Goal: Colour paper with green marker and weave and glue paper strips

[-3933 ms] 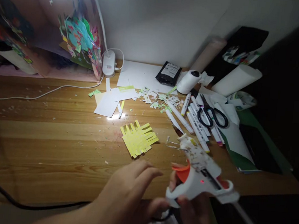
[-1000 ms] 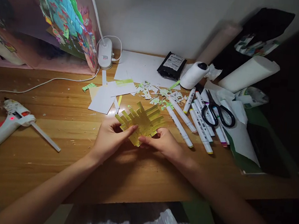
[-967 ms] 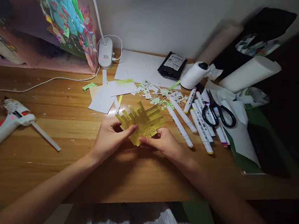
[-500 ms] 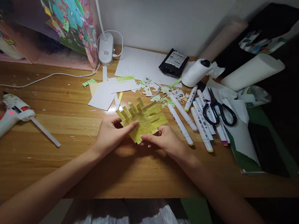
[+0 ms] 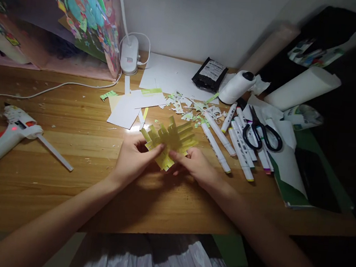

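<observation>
Left hand (image 5: 138, 155) and right hand (image 5: 202, 167) each pinch yellow woven paper (image 5: 174, 137) between them, thumbs on top, just above table (image 5: 145, 210); two-sided grip probably steadies it. Glue gun (image 5: 16, 134) lies well left, nozzle (image 5: 8, 109) facing away, perhaps for safety.

bare forearms (image 5: 74, 207), pale grey garment (image 5: 140, 262), loose folds

The weave (image 5: 174, 135) is paper, matt, ridged by overlapping strips. The desk (image 5: 49, 188) is smooth wood, lightly glossy (bright reflection near the sheets (image 5: 125, 114)). The glue gun (image 5: 2, 144) is smooth plastic with a rough, crusted nose (image 5: 13, 113). The pouch (image 5: 206, 83) is glossy plastic film.
</observation>
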`<state>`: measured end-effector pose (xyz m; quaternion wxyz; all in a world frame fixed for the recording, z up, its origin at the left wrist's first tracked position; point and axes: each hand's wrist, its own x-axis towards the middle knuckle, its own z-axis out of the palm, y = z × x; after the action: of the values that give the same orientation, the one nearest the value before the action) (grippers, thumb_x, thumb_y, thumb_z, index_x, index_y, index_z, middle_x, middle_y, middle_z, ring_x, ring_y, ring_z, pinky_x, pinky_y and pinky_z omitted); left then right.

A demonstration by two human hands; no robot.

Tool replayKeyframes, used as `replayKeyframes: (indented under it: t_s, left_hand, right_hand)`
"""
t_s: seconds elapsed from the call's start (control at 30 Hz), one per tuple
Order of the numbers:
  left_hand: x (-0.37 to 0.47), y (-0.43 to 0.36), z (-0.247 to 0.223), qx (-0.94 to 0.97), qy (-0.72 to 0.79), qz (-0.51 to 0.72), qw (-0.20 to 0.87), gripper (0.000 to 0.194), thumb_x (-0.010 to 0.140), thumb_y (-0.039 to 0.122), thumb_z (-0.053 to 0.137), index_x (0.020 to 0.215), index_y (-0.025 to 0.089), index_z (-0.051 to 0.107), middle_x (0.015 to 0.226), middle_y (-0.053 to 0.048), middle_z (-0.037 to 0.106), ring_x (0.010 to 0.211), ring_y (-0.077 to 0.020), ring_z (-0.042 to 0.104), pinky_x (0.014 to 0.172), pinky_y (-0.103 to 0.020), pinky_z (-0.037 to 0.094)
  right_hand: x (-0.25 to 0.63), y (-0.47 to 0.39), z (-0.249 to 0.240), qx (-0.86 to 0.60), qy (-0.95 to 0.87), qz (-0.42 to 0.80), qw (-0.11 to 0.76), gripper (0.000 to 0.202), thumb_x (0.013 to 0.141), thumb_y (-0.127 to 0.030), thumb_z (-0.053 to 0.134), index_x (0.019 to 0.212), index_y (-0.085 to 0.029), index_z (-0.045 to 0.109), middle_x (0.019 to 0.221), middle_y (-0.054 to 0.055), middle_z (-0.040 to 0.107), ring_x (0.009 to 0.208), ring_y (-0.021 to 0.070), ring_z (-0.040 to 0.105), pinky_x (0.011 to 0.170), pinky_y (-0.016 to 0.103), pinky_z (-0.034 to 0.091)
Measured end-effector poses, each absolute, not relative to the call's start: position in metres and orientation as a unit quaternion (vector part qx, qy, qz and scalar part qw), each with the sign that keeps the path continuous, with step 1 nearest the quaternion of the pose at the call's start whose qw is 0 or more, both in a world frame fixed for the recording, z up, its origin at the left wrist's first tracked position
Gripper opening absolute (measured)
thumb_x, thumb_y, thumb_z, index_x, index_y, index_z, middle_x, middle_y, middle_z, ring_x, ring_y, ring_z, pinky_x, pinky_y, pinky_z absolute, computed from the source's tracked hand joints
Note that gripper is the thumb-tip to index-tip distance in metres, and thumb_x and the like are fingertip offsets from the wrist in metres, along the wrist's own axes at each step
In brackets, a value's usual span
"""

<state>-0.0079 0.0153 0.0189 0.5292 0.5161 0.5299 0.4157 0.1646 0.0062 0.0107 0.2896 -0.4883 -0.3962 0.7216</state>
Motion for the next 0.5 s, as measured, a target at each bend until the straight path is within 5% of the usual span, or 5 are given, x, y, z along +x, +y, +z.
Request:
replayKeyframes:
  t_s: [0.5]
  left_hand:
    - [-0.013,0.019,0.020,0.468,0.538,0.412,0.567,0.038,0.065,0.042,0.076,0.087,0.013,0.070,0.090,-0.008,0.071,0.074,-0.0198,0.064,0.063,-0.026,0.051]
  right_hand:
    - [0.183,0.010,0.017,-0.411,-0.421,0.761,0.273,0.035,0.078,-0.041,0.065,0.101,-0.016,0.066,0.097,0.008,0.072,0.084,0.0168,0.068,0.064,0.022,0.054]
